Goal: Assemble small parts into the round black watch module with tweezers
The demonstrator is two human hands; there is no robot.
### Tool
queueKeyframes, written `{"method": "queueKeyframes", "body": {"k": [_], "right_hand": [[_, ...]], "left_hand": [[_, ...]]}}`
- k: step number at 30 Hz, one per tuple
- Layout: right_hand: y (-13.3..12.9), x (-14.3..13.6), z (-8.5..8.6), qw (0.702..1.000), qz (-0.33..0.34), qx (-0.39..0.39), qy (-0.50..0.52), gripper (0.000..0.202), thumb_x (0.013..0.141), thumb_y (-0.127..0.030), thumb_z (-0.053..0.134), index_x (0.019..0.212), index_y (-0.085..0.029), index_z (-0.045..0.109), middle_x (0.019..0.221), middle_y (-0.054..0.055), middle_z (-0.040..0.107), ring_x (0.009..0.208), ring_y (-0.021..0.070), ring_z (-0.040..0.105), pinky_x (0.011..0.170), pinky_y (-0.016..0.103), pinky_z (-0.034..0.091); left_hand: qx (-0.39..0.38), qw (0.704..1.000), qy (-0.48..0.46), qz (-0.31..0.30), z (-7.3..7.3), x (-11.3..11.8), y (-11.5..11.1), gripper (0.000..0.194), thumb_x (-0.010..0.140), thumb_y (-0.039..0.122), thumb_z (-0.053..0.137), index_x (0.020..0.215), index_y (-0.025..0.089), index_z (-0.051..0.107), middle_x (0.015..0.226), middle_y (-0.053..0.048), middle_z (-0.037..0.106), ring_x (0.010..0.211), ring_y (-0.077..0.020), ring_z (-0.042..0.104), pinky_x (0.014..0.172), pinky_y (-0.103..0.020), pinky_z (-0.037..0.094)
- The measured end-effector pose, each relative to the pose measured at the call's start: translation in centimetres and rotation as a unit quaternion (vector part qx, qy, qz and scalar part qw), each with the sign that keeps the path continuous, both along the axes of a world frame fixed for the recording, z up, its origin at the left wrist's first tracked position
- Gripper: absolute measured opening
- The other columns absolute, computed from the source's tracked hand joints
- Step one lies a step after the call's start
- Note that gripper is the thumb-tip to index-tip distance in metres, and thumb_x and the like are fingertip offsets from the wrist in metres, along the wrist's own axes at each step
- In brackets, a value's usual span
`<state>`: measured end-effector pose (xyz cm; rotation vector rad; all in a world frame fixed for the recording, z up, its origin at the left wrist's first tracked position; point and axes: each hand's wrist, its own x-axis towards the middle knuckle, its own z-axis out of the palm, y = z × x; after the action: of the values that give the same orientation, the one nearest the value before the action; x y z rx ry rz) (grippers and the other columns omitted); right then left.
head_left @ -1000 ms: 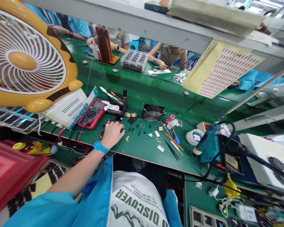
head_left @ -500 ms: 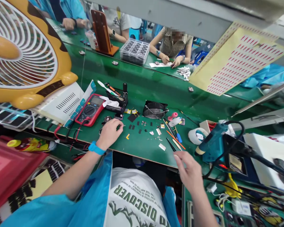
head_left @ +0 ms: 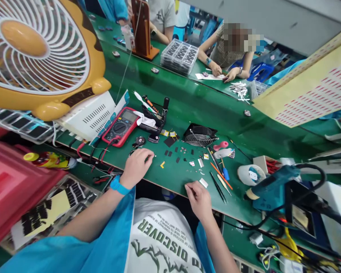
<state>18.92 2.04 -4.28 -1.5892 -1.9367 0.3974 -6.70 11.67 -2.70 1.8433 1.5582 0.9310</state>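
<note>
My left hand (head_left: 138,165) is at the front edge of the green bench, its thumb and fingers pinched together. A tiny pale speck shows by the fingertips; I cannot make out what it is. My right hand (head_left: 199,199) hovers over the front edge with curled, closed fingers, and whatever is in them is hidden. Just beyond it lies a small white rectangular piece (head_left: 204,182). Black tweezers (head_left: 218,187) rest on the bench to its right, beside an orange stick (head_left: 221,175). A small yellow L-shaped piece (head_left: 162,164) lies between the hands.
A red multimeter (head_left: 120,127) and a large yellow fan (head_left: 49,94) stand left. Behind the small parts sits a black fan with a wire grille (head_left: 199,137). A white roll (head_left: 251,175) and a teal hand tool (head_left: 275,182) are right. Another person's hands (head_left: 217,70) work across the bench.
My right hand has moved left, away from the tweezers, which now lie fully in view on the bench. My left hand keeps its pinch near the same spot. The view has shifted slightly.
</note>
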Motion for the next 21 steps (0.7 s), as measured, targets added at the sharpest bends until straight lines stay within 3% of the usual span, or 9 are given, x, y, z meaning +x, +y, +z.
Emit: {"method": "queueKeyframes", "body": {"k": [4,12,15,17,21], "right_hand": [[-0.2,-0.4,-0.2,1.000,-0.019,0.004,-0.015,0.027,0.090,-0.033,0.048,0.073,-0.019,0.065,0.061,0.001,0.061,0.054,0.0141,0.059,0.053,0.023,0.044],[-0.5,-0.4,-0.5,0.999,-0.030,0.000,-0.027,0.027,0.090,-0.034,0.047,0.074,-0.021,0.065,0.061,0.000,0.059,0.054,0.0144,0.058,0.053,0.024,0.044],[-0.6,-0.3,-0.6,0.999,-0.027,0.005,-0.035,0.029,0.090,-0.035,0.045,0.073,-0.022,0.064,0.060,0.000,0.059,0.050,0.0147,0.056,0.050,0.024,0.043],[-0.5,-0.4,-0.7,0.999,-0.024,0.014,-0.045,0.030,0.091,-0.036,0.044,0.072,-0.022,0.062,0.059,0.000,0.058,0.048,0.0152,0.056,0.049,0.025,0.042],[-0.1,-0.4,-0.8,0.997,-0.018,0.039,-0.071,0.032,0.092,-0.038,0.041,0.069,-0.022,0.058,0.054,0.001,0.056,0.045,0.0173,0.054,0.046,0.027,0.038]], "left_hand": [[0.056,0.993,0.102,0.002,0.3,-0.3,0.4,0.008,0.084,0.024,0.058,0.080,0.023,0.065,0.097,-0.003,0.066,0.100,-0.0253,0.047,0.088,-0.045,0.030],[0.106,0.978,0.180,0.003,0.1,-0.7,0.5,0.011,0.083,0.018,0.064,0.087,0.028,0.064,0.096,0.005,0.068,0.095,-0.0181,0.051,0.084,-0.035,0.029],[0.106,0.976,0.182,0.049,1.1,-2.0,0.0,0.008,0.085,0.026,0.061,0.078,0.025,0.061,0.090,0.005,0.068,0.092,-0.0160,0.054,0.084,-0.032,0.031],[0.095,0.974,0.183,0.098,1.8,-3.6,-0.8,0.026,0.089,0.036,0.052,0.067,0.021,0.055,0.077,0.004,0.064,0.082,-0.0141,0.055,0.079,-0.029,0.034],[0.035,0.954,0.185,0.232,2.8,-7.6,-4.5,0.047,0.092,0.046,0.028,0.054,0.020,0.037,0.049,0.006,0.039,0.051,-0.0103,0.044,0.056,-0.023,0.032]]}}
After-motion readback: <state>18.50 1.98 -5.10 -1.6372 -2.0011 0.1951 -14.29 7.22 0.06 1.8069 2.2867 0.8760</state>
